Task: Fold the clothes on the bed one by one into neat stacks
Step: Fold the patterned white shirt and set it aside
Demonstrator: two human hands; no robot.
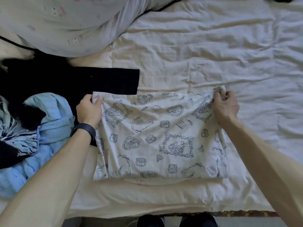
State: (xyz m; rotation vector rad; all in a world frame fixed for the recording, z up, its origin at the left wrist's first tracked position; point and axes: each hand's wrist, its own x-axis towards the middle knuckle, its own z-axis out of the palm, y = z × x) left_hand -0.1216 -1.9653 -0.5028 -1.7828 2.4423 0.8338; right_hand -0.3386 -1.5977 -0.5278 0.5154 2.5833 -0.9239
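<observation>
Now left hand, right hand: pinch grip on far corners of printed garment, sheet beyond.

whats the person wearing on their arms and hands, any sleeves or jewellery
No sleeves are in view: both forearms are bare as far as the frame shows. The left arm wears a black band at the wrist, like a watch or fitness tracker; no face is visible on it. The right arm has nothing at the wrist. No rings show on the visible parts of the left hand or right hand.
</observation>
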